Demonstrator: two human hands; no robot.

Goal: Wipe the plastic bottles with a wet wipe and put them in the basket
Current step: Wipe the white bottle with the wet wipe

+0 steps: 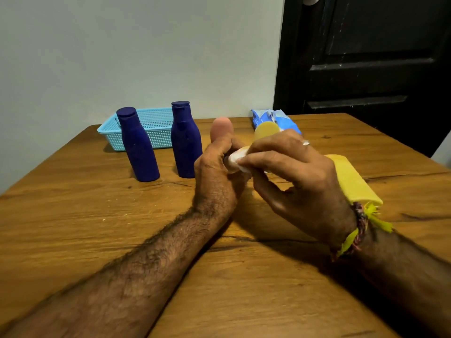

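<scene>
Two dark blue bottles [138, 145] [186, 140], one pink-capped bottle [221, 126], one yellow-capped bottle [266, 130], one light blue basket [156, 125], one wipes pack [273, 119], one white wipe [236, 162], one yellow cloth [351, 179], two hands [214, 162] [300, 176], one bench [73, 203].

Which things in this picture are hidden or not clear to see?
Head view:
- Pink bottle: body hidden by left hand.
- Yellow bottle: mostly behind right hand.
- Basket inside: screened by two blue bottles.
- Wipes pack: print too small.
</scene>
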